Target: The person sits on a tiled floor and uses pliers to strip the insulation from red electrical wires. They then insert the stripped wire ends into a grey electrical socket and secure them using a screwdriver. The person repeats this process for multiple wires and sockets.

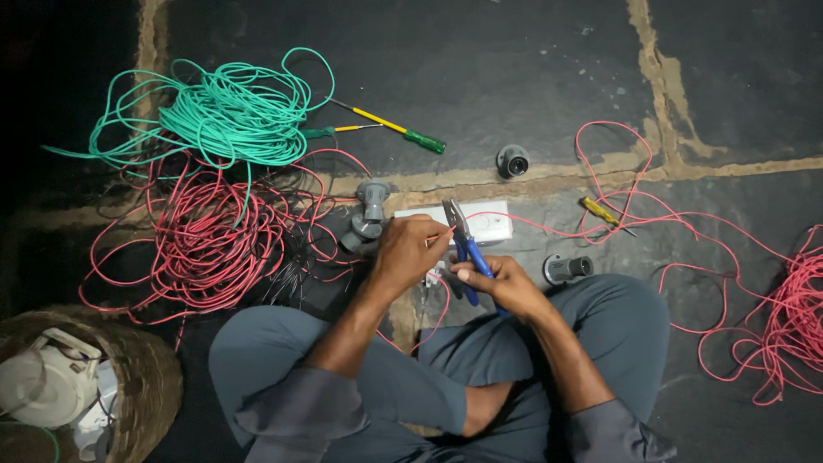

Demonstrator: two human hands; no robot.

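The right hand (pixel 501 287) grips blue-handled pliers (pixel 463 244), fingers wrapped round the handles. The left hand (pixel 407 253) pinches a thin red wire (pixel 549 225) at the plier tips — just above the crossed legs, over a white switch plate (pixel 493 225) on the stone floor (pixel 514 77).

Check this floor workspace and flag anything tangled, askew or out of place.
The red wire and green wire lie in loose overlapping tangles. Grey fittings and screwdrivers lie scattered. The right hand holds blue-handled pliers; the left hand pinches a wire end.
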